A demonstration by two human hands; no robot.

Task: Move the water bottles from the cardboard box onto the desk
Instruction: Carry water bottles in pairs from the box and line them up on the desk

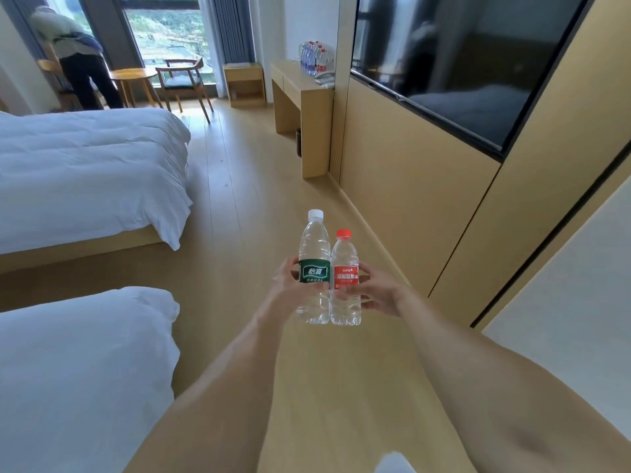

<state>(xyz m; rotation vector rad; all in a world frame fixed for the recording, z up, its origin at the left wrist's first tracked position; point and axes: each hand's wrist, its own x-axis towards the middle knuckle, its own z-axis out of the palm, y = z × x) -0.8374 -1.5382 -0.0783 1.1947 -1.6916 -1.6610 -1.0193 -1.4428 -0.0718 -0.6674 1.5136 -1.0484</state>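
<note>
Carry step: green-label bottle [313,268] clasped by left grip [288,281], red-label bottle [345,278] by right grip [374,290]. Surface [290,75] lies at twelve o'clock; walking required.

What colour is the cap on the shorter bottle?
Red, on the shorter bottle in the right hand; head view.

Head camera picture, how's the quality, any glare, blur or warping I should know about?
Head view: daylight from the window washes out the scene outside; the dark wall screen shows dim reflections; wide-angle warping bends the wall panels and stretches both forearms at the bottom edge; the green-label bottle and red-label bottle are sharp enough to show their labels, while the bottles on the far desk are small and soft.
</note>
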